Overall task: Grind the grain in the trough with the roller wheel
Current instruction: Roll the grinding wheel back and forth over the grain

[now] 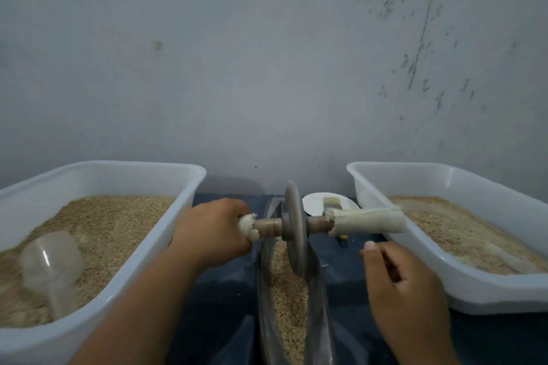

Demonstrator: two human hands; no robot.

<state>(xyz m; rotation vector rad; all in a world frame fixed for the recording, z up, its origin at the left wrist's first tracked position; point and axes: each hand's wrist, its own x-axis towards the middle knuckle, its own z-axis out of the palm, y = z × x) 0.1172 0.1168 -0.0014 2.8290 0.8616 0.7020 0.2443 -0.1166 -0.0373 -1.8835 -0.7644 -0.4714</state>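
In narrow trough [321, 302] at centre: grain [289, 290] along its length, wheel [294, 228] upright on edge in it, so rim presses grain. Axle crosswise, 1 wrapped handle each side for 2-handed rolling. Left hand [213, 231] closed round left handle [248, 227], steadying wheel. Right hand [397, 278] loosely curled, holding nothing, just below right handle [367, 221], likely about to grip. 2 white tubs of grain flank trough, left tub [189, 187] with clear scoop [52, 267], right tub [367, 184]; white dish [314, 204] behind.
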